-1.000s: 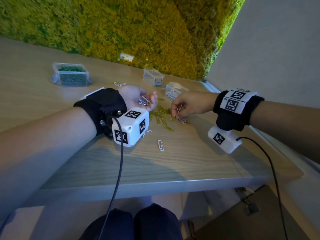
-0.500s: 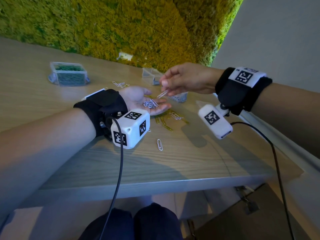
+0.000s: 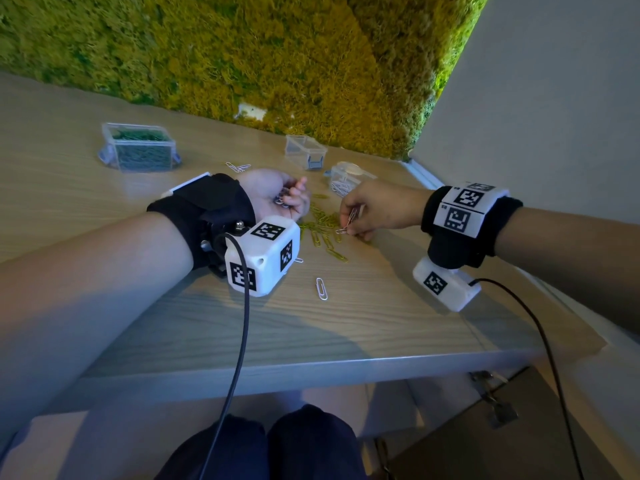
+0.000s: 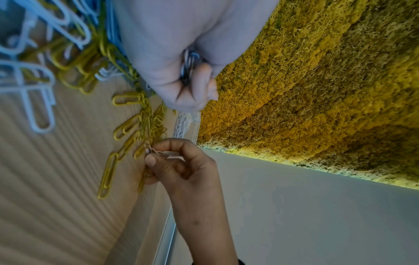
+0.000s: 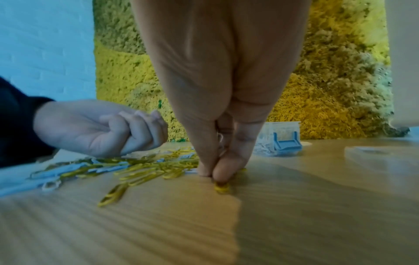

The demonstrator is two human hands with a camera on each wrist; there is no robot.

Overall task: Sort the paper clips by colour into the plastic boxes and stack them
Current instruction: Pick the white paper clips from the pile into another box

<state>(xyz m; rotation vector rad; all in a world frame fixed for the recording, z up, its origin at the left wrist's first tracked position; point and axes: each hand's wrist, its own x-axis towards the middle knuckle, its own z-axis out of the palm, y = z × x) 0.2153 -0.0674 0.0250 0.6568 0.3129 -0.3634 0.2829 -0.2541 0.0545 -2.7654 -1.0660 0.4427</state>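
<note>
Sitting far left on the table (image 3: 381, 317), a closed box (image 3: 140, 151) holds green clips. The left hand (image 3: 277, 195), palm up, curls around white clips (image 3: 281, 201). Yellow clips (image 3: 323, 225) lie between the hands. The right hand (image 3: 375, 213) pinches white clips there.

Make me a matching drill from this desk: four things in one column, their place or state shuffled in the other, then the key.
1. green clips' box
2. left hand
3. right hand
4. lone white clip

A. pinches pale clips at the yellow pile
B. far left of the table
C. curled, palm up, round a bunch of clips
D. lies alone near the table's front

Pairs: 1-B, 2-C, 3-A, 4-D
</note>
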